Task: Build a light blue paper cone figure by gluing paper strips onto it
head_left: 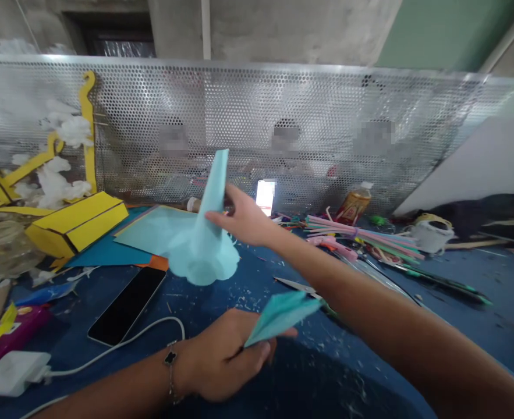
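Observation:
My right hand [248,216] reaches across to the middle of the table, its thumb and fingers closed round the upright cone of a light-blue paper shape [213,201]. That shape flares at the bottom into a scalloped, petal-like edge. Nearer to me, my left hand [230,355] pinches a folded piece of teal paper [280,317] between thumb and fingers. A pair of scissors [294,284] lies just beyond this teal piece, partly hidden by it and by my right forearm. Sheets of coloured paper [145,230] lie beside the scalloped edge.
A black phone [128,305] and a white charger [14,372] with its cable lie at left. Behind them stands a yellow cardboard structure [80,224]. Pipe cleaners [361,235], a pink glue gun [335,247] and a drink bottle [355,202] are at right. A perforated metal screen [239,99] bounds the back.

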`<action>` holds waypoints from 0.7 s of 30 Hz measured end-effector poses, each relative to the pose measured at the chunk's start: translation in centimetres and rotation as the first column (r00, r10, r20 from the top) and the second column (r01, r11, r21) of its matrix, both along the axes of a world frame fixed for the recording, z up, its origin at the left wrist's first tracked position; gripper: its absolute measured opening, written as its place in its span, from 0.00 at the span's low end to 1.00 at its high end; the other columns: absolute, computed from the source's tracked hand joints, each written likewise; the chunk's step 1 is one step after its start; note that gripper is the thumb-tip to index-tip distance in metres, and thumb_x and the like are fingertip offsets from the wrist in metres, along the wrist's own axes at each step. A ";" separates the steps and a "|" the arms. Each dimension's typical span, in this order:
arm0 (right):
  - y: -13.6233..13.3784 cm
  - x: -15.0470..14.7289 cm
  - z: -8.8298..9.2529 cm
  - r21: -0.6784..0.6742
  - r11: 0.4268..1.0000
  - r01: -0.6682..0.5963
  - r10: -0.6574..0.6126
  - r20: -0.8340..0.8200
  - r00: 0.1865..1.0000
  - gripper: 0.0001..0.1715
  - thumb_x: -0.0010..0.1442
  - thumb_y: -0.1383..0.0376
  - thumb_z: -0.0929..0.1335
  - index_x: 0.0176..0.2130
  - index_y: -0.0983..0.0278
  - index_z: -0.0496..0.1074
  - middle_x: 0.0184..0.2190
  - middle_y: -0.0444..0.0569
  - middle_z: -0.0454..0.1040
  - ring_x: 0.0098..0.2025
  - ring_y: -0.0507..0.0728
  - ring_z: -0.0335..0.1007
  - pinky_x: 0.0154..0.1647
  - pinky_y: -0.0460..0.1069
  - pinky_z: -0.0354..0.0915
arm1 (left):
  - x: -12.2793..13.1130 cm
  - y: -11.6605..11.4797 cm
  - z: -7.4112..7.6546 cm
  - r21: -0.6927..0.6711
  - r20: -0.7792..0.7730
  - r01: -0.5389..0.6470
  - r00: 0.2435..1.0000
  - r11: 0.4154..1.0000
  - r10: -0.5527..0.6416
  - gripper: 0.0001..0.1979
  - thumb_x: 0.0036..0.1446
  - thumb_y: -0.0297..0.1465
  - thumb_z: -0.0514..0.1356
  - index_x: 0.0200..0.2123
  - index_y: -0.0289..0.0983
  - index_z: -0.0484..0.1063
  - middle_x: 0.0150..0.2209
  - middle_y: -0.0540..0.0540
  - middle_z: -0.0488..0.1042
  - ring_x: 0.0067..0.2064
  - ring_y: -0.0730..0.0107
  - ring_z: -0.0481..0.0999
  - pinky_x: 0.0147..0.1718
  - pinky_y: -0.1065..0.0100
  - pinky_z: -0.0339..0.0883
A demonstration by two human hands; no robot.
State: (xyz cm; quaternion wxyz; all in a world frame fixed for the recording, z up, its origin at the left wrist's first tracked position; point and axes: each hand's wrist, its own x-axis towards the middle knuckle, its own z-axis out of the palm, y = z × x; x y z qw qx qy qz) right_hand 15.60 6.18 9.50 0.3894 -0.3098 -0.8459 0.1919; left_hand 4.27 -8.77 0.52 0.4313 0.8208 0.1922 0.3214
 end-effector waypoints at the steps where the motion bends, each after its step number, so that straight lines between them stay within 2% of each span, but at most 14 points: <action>1: -0.1 1.3 0.2 0.017 0.999 0.027 -0.027 0.007 1.000 0.26 0.61 0.58 0.73 0.56 0.63 0.68 0.49 0.53 0.77 0.47 0.62 0.74 0.46 0.57 0.72 | 0.0 -0.1 -0.2 -0.028 0.011 -0.018 1.000 0.999 0.019 0.22 0.73 0.37 0.47 0.61 0.40 0.74 0.38 0.41 0.79 0.37 0.62 0.77 0.41 0.62 0.71; 3: -0.2 3.8 -0.3 0.033 0.995 0.098 -0.099 0.049 0.994 0.24 0.61 0.58 0.73 0.54 0.62 0.69 0.46 0.53 0.77 0.44 0.62 0.75 0.43 0.57 0.73 | 0.1 -0.2 -0.5 -0.141 0.061 -0.048 0.996 0.989 0.057 0.22 0.74 0.39 0.48 0.62 0.40 0.74 0.39 0.41 0.78 0.38 0.63 0.77 0.43 0.61 0.71; 5: -0.1 5.8 -1.7 -0.004 0.987 0.158 -0.157 0.087 0.984 0.20 0.61 0.58 0.73 0.50 0.62 0.69 0.43 0.52 0.77 0.43 0.61 0.75 0.42 0.57 0.73 | 0.3 -0.1 -0.9 -0.313 0.148 -0.067 0.982 0.947 0.119 0.22 0.74 0.41 0.49 0.61 0.40 0.74 0.40 0.41 0.78 0.38 0.64 0.77 0.44 0.60 0.72; 8: 0.3 7.5 -4.4 -0.096 0.984 0.150 -0.144 0.062 0.988 0.19 0.61 0.58 0.73 0.49 0.61 0.68 0.44 0.52 0.77 0.45 0.62 0.75 0.46 0.57 0.73 | 0.7 0.6 -1.4 -0.526 0.292 -0.056 0.925 0.849 0.242 0.22 0.73 0.43 0.52 0.57 0.36 0.76 0.37 0.42 0.77 0.35 0.65 0.79 0.39 0.62 0.73; 11: 0.7 7.8 -6.2 -0.210 0.972 0.106 -0.115 -0.030 0.993 0.24 0.61 0.56 0.73 0.52 0.61 0.66 0.49 0.54 0.77 0.49 0.62 0.75 0.46 0.57 0.74 | 1.1 1.5 -1.6 -0.665 0.380 -0.040 0.842 0.746 0.384 0.20 0.70 0.43 0.56 0.50 0.34 0.78 0.32 0.44 0.76 0.29 0.65 0.78 0.32 0.63 0.73; 14: 0.7 7.3 -6.4 -0.289 0.955 0.057 -0.087 -0.091 0.992 0.27 0.61 0.53 0.74 0.52 0.61 0.64 0.49 0.55 0.77 0.48 0.61 0.75 0.45 0.56 0.74 | 1.4 2.0 -1.4 -0.763 0.364 -0.073 0.773 0.642 0.521 0.17 0.65 0.40 0.59 0.47 0.33 0.77 0.31 0.45 0.75 0.26 0.65 0.77 0.26 0.64 0.72; 16: 0.6 6.9 -6.1 -0.288 0.957 0.048 -0.078 -0.097 0.992 0.27 0.61 0.53 0.74 0.52 0.61 0.64 0.47 0.53 0.77 0.46 0.60 0.75 0.45 0.56 0.73 | 1.5 2.1 -1.0 -0.796 0.331 -0.112 0.743 0.595 0.582 0.16 0.63 0.40 0.61 0.45 0.33 0.77 0.30 0.46 0.75 0.25 0.65 0.77 0.26 0.64 0.72; 18: 0.5 6.5 -5.6 -0.257 0.964 0.073 -0.098 -0.089 0.991 0.27 0.60 0.50 0.74 0.51 0.61 0.65 0.44 0.50 0.77 0.43 0.59 0.74 0.44 0.56 0.73 | 1.4 2.1 -0.6 -0.817 0.306 -0.138 0.719 0.560 0.624 0.15 0.60 0.40 0.63 0.41 0.33 0.76 0.29 0.47 0.74 0.24 0.66 0.76 0.25 0.64 0.72; 21: 0.4 5.8 -5.5 -0.208 0.963 0.170 -0.195 -0.107 0.975 0.30 0.55 0.47 0.76 0.47 0.61 0.66 0.40 0.47 0.76 0.40 0.59 0.72 0.42 0.57 0.71 | 1.1 2.3 -0.3 -0.846 0.272 -0.161 0.690 0.508 0.671 0.14 0.58 0.41 0.63 0.37 0.35 0.74 0.26 0.49 0.72 0.22 0.67 0.73 0.22 0.65 0.69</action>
